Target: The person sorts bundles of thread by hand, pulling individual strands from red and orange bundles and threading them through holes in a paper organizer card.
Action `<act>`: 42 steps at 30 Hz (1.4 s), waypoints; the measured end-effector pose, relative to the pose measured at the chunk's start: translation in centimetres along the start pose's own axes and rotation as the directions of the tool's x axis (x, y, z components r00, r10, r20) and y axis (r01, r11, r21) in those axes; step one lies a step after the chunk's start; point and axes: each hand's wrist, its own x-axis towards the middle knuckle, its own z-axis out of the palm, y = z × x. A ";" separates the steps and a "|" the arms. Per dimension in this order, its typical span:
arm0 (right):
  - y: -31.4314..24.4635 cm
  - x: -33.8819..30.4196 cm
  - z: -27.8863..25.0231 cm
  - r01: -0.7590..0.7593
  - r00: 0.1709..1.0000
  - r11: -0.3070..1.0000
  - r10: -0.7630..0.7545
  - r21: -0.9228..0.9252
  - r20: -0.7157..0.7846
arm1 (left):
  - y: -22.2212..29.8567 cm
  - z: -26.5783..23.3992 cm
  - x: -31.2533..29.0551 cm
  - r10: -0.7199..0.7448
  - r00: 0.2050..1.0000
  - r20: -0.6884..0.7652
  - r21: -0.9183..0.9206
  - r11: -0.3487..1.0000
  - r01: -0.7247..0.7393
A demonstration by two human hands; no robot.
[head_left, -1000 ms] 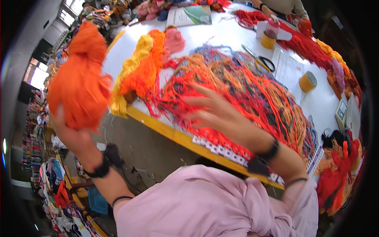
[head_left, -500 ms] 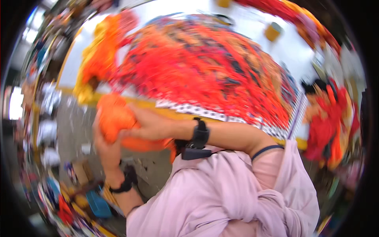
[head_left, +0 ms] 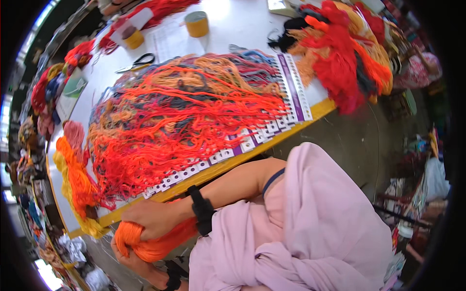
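A hank of bright orange yarn (head_left: 162,245) is held between my hands just off the table's near edge, at the lower left. My right hand (head_left: 151,217) grips its upper side, the fingers curled over the strands. Below it, my left hand (head_left: 127,259) is closed round the hank's left end; part of that hand is hidden by the yarn. Close by on the table lies a wide spread of red, orange, tan and grey yarn strands (head_left: 189,111). White punched cards (head_left: 213,157) with purple stripes line its near and right edges.
Orange and yellow hanks (head_left: 75,179) hang over the table's left corner. Scissors (head_left: 138,63), a yellow roll (head_left: 196,24) and a smaller yellow spool (head_left: 132,38) stand or lie beyond the strands. More red, orange and black hanks (head_left: 335,53) drape over the right edge of the white table (head_left: 233,29).
The view has turned, bringing the table's right side and the floor there into sight. Both hands keep hold of the orange hank, now lower in the picture and beneath the table edge.
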 end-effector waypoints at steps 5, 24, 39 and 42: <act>-1.1 0.0 1.0 0.017 1.000 0.998 -0.018 0.067 0.014 | -0.5 -0.4 1.8 0.141 0.988 0.059 0.480 0.864 -0.152; -0.4 1.1 -0.1 -0.528 0.813 0.622 0.172 0.579 0.556 | -1.5 -3.3 0.5 0.272 0.919 -0.286 0.292 0.938 -0.187; -1.7 4.7 -0.6 -0.101 0.807 0.878 -0.202 0.467 0.554 | 2.2 -4.4 3.0 0.389 0.835 -0.390 0.177 0.921 -0.347; -5.1 8.0 -3.0 0.458 0.746 0.875 -0.284 -0.155 0.603 | 3.1 -3.9 3.3 0.405 0.821 -0.403 0.167 0.914 -0.369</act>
